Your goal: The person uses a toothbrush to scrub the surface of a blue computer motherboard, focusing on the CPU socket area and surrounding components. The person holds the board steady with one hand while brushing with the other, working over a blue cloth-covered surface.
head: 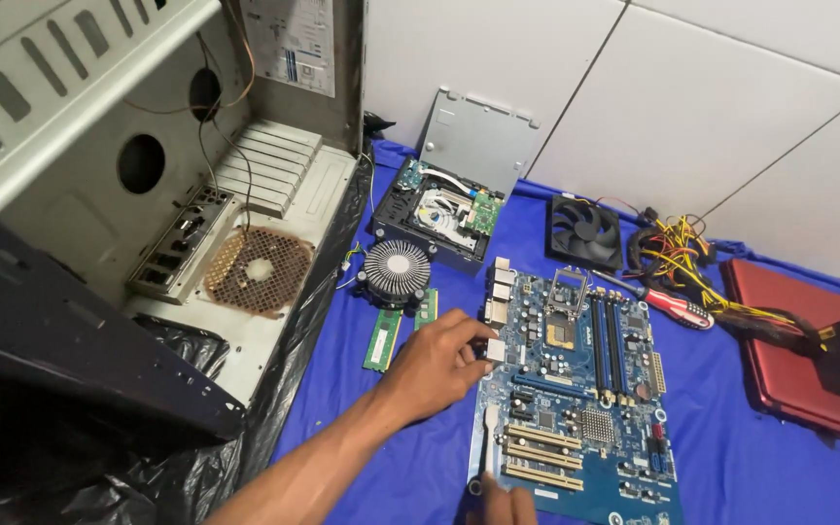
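A blue motherboard (576,389) lies flat on a blue cloth (391,457). My left hand (435,367) reaches in from the lower left, and its fingertips pinch the board's left edge at a silver port block. Only the fingertips of my right hand (506,506) show at the bottom edge. They rest by the dark lower end of a thin pale tool (486,442) that lies along the board's left side. Whether they hold that tool cannot be told.
An open grey computer case (148,194) on black plastic fills the left. Behind the board lie a round heatsink fan (396,267), two green memory sticks (382,340), an opened optical drive (439,209), a black case fan (585,231), a red-handled screwdriver (673,309), a cable bundle (682,255) and a red laptop (789,340).
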